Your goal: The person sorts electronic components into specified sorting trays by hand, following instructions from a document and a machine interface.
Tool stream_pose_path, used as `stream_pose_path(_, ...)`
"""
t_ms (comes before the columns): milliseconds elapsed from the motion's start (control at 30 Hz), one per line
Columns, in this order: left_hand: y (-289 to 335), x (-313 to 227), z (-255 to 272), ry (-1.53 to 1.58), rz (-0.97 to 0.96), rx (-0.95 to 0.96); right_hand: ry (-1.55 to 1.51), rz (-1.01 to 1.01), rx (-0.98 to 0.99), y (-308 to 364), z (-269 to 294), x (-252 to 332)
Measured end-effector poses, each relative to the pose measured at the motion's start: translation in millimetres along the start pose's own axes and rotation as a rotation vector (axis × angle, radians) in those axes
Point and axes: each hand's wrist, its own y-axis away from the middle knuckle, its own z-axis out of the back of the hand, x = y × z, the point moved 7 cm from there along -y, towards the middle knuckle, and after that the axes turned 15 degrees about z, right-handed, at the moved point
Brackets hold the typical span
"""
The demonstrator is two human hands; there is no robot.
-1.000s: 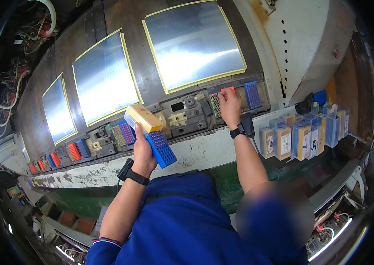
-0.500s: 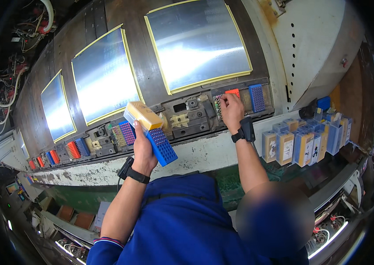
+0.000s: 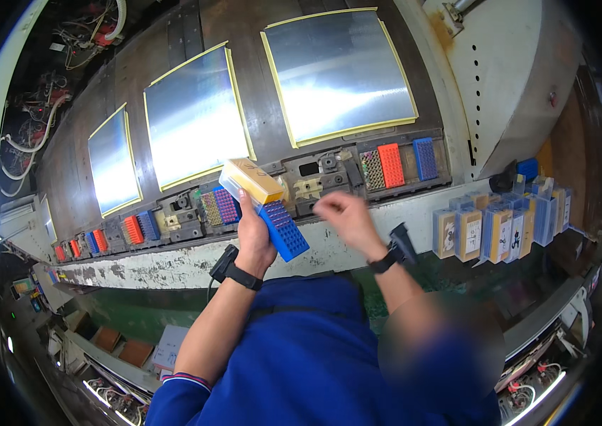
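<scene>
My left hand [image 3: 257, 238] is wrapped round a blue rack full of holes [image 3: 291, 238] and a clear plastic box with a yellow insert [image 3: 255, 183], the box lying against the rack's far end. Small pinkish pieces sit in the rack's upper holes. Just right of the rack, my right hand [image 3: 350, 221] hangs in the air, its fingers drawn into a pinch; anything between them is too small to see. Beyond that hand, an orange-red rack [image 3: 391, 165] stands on the machine ledge beside a greyish-green rack [image 3: 371, 170], with another blue rack [image 3: 425, 158] farther right.
Shiny metal sheets [image 3: 342, 78] edged with yellow tape lie on the dark machine bed [image 3: 247, 67]. Several red and blue racks [image 3: 147, 225] line the ledge leftward. Clear boxes with yellow inserts [image 3: 468, 234] stand grouped at the right.
My right hand has come away from the greyish-green and orange-red racks, moving left and nearer me, toward the held rack. My left hand keeps its hold. The whole view has shifted slightly.
</scene>
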Motion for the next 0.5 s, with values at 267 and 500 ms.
stream_pose_path(267, 10, 17, 0, -0.044, -0.018, -0.055, -0.318, -0.128, -0.079, 38, -49, 15)
stream_pose_path(500, 1, 20, 21, -0.063, 0.016, -0.055, -0.402, -0.030, -0.362, 5, 23, -28)
